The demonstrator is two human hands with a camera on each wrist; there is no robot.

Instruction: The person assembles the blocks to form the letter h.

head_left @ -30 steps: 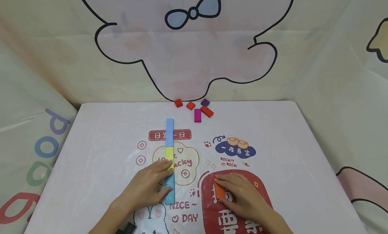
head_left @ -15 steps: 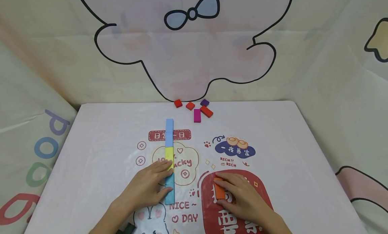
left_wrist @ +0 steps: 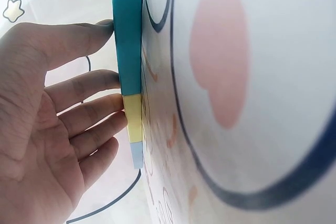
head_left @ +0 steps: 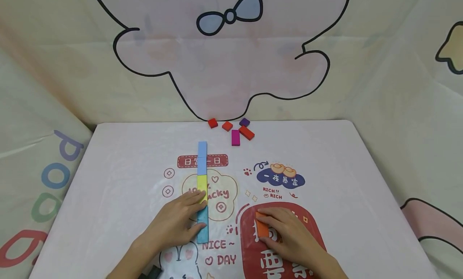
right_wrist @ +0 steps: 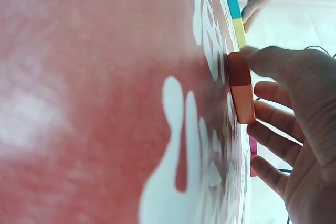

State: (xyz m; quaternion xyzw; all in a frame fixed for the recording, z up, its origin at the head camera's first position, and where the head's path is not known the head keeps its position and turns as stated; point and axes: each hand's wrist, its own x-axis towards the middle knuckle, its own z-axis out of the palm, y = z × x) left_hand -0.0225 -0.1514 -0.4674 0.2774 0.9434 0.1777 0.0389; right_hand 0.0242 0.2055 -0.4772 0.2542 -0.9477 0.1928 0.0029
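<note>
A straight row of flat blocks runs away from me in the head view: light blue (head_left: pixel 202 162) at the far end, yellow (head_left: pixel 201 182) in the middle, teal (head_left: pixel 203 232) nearest. My left hand (head_left: pixel 179 220) rests on this row, its thumb and fingertips touching the teal and yellow blocks; the left wrist view shows the fingers (left_wrist: pixel 94 111) loosely extended. On the red printed patch, my right hand (head_left: pixel 289 234) holds an orange block (head_left: pixel 262 227) between thumb and fingers. The right wrist view shows the thumb on one end of that orange block (right_wrist: pixel 243 103).
Along the table's back edge lie several loose blocks: red ones (head_left: pixel 212 123), a purple one (head_left: pixel 244 122) and a magenta one (head_left: pixel 236 138). A printed white cloth (head_left: pixel 343 170) covers the table. Behind it hangs a patterned curtain (head_left: pixel 282 70).
</note>
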